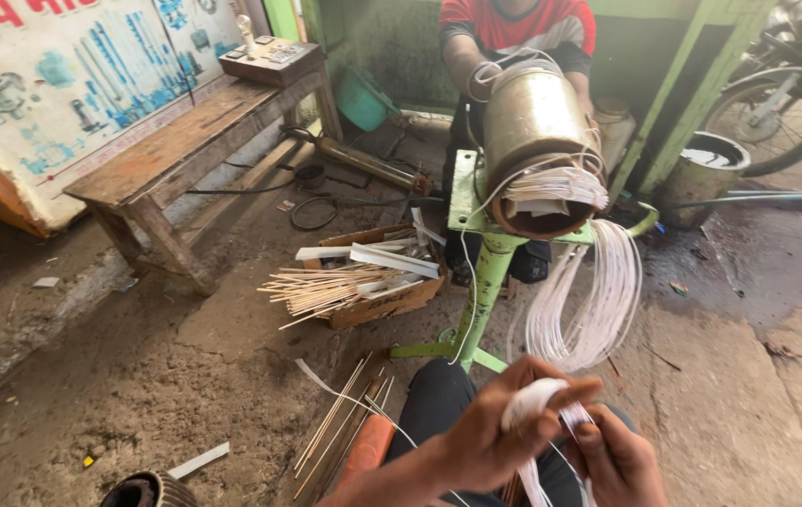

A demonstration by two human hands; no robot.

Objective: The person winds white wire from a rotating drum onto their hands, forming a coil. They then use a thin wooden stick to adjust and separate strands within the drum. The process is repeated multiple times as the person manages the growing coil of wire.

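Left hand: left hand (490, 432) closed round the bunched top of the white insulated wire coil (537, 399), thumb laid across it so the strands stay gathered.
Right hand: right hand (617, 460) just beside the left, fingers pinched on the strands below the bunch, apparently to keep them taut and in order.
Wire run: further white loops hang slack from the mouth of the dull metal cylindrical motor casing (534, 141).
Support: casing lies tilted on a light green steel stand (485, 282), open end toward the wearer.
Opposite: person in a red shirt (513, 23), arms on the casing.
Nearby: open cardboard box of thin wooden sticks (354, 286); worn wooden bench (185, 150), well apart.
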